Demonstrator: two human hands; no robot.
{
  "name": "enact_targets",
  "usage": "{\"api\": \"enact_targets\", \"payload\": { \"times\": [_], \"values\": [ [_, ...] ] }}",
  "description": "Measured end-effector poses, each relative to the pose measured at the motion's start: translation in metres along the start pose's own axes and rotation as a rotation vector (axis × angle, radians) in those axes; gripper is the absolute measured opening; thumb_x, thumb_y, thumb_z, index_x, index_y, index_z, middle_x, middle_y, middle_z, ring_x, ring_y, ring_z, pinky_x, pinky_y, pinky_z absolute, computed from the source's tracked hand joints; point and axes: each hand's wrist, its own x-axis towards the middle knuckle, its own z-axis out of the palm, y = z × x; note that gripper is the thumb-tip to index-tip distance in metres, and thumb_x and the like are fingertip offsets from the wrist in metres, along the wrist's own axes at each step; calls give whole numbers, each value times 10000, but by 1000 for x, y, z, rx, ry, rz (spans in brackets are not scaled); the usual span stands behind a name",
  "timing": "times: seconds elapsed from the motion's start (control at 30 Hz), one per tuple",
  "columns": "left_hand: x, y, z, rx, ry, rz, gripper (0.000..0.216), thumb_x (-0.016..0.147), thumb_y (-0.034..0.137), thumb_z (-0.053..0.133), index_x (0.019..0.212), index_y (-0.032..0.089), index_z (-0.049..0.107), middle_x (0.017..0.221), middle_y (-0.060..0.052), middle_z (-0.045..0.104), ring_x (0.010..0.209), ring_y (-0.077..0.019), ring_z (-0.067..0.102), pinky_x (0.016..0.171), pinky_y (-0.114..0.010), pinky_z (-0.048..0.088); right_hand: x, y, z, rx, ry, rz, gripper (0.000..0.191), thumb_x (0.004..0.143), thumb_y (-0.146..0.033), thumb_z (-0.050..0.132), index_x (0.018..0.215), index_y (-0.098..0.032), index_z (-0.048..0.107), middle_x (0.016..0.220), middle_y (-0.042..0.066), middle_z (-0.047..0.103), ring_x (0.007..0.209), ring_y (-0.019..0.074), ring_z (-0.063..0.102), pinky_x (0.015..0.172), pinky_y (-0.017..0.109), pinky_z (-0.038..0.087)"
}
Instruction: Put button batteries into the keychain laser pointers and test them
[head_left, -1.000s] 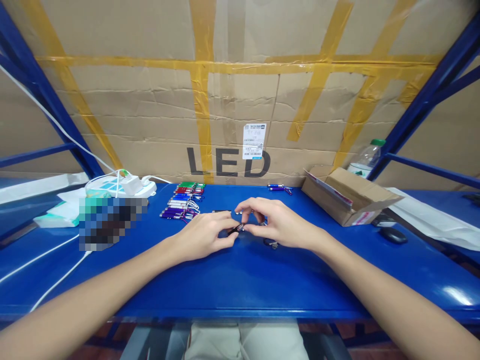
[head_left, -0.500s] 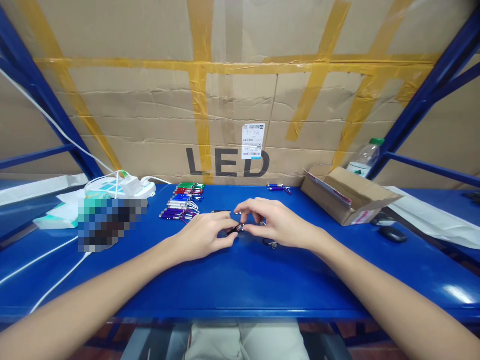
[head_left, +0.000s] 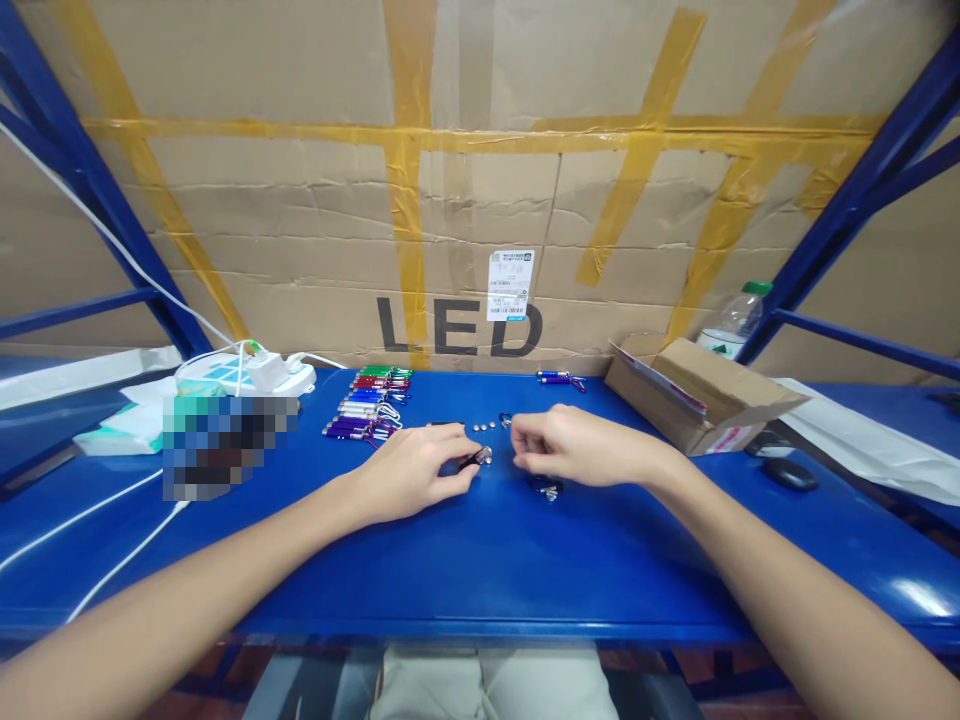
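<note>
My left hand (head_left: 415, 468) rests on the blue table (head_left: 480, 560) and pinches a small black keychain flashlight (head_left: 475, 459), its silver end pointing right. My right hand (head_left: 571, 447) lies just to the right of it, fingers curled and pinched together near the flashlight's tip; what they hold is too small to make out. Several small silver button cells (head_left: 484, 425) lie in a row behind my hands. A dark small part with a clip (head_left: 545, 489) sits below my right hand.
Several coloured keychain flashlights (head_left: 367, 403) lie in rows at the back left, and two more (head_left: 559, 378) at the back centre. An open cardboard box (head_left: 694, 390) stands right, a water bottle (head_left: 731, 318) behind it. A power strip (head_left: 240, 372) and white cables lie left. A computer mouse (head_left: 787, 473) sits far right.
My right hand has drawn back to the right, away from the flashlight's tip, and its fingers have closed. The row of button cells is now uncovered. My left hand has stayed put.
</note>
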Motion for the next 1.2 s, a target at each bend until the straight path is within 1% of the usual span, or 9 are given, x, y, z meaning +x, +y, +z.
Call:
{"api": "enact_targets", "payload": {
  "times": [0.07,0.13,0.27,0.47,0.63,0.77,0.87,1.03,1.2],
  "values": [
    [0,0,0,0,-2,-9,235,1071,304,579,1185,221,767,1046,-42,746,911,-189,729,823,-278,555,-4,0,-4,13,-139,63,136,924,-212,696,812,-225,621,651,-32,709,558,147,598,570,260,373],
    [0,0,0,-2,-1,-13,226,1068,300,583,1173,225,769,1034,-37,743,901,-184,726,816,-271,552,-6,1,-7,37,-214,108,196,908,-223,724,764,-232,590,623,-41,700,545,149,598,554,258,378],
    [0,0,0,-9,1,-10,220,1064,291,589,1170,225,770,1037,-36,744,905,-184,728,818,-269,552,-8,1,-7,52,-262,113,180,866,-190,754,781,-232,602,647,-50,695,581,147,603,547,246,386],
    [0,-1,1,-13,6,1,224,1065,287,590,1183,215,767,1054,-42,750,926,-193,731,821,-281,553,-4,2,-1,96,-309,44,129,829,-76,681,845,-204,673,735,-43,711,627,122,604,567,220,403],
    [0,-2,0,1,6,12,238,1071,305,583,1192,208,764,1037,-47,749,906,-194,727,800,-282,553,0,3,3,153,-212,-50,134,832,-67,655,869,-192,685,740,-45,696,625,113,584,585,214,402],
    [0,-2,0,1,9,20,229,1070,298,573,1153,216,769,1014,-41,742,884,-182,718,794,-271,555,6,3,9,215,31,-121,114,889,-101,614,921,-194,672,713,-50,648,620,117,556,605,222,412],
    [0,-2,0,7,21,35,229,1073,297,560,1126,213,767,996,-43,735,878,-181,711,792,-268,555,10,1,14,275,195,-149,61,956,-180,612,978,-193,668,784,-29,665,683,130,567,657,236,446],
    [0,-1,-1,25,29,33,220,1071,302,569,1112,206,763,952,-34,698,797,-164,677,739,-261,526,10,-3,19,382,237,-199,168,1051,-341,608,1099,-195,675,920,15,717,798,156,624,749,267,501],
    [-1,1,-2,42,37,20,220,1067,298,566,1111,208,762,930,-30,670,770,-157,659,706,-252,509,11,-2,20,369,253,-219,184,1065,-356,614,1099,-192,690,958,27,730,811,162,635,757,278,512]
  ]
}}
